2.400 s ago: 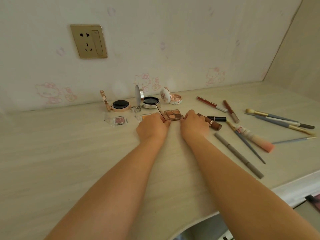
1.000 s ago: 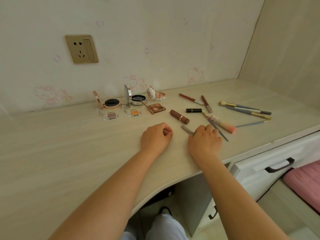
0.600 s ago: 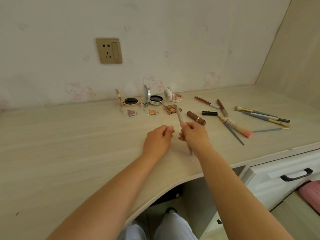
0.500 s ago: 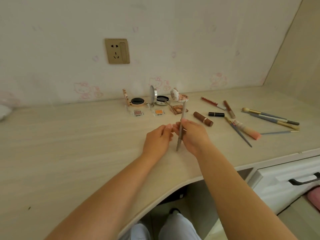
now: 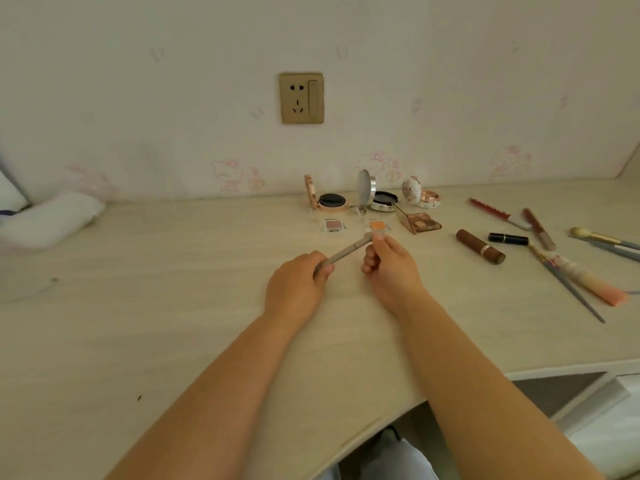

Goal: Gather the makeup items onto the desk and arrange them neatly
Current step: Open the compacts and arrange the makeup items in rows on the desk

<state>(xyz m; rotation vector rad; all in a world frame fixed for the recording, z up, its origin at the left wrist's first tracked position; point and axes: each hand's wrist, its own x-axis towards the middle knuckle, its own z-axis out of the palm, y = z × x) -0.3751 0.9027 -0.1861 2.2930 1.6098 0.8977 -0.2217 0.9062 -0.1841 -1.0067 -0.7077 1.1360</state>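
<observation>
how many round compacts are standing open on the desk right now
3, in a row by the wall: the rose-gold compact on the left, the silver compact in the middle, and the small white patterned compact on the right. None looks hidden.

A brass-coloured wall socket (image 5: 301, 98) sits on the pale wall (image 5: 173, 81) above the worktop (image 5: 156, 323). Below the socket and to either side of it, faint pink cartoon-cat prints (image 5: 228, 171) mark the wallpaper just above the worktop's back edge. Far to the socket's left and lower, a white bundle of cloth (image 5: 48, 220) lies on the worktop against the wall. Down and to the right of the socket, under the worktop's front edge, stands a white cabinet (image 5: 602, 420). A small dark speck (image 5: 139, 397) lies on the worktop below and left of the socket.
</observation>
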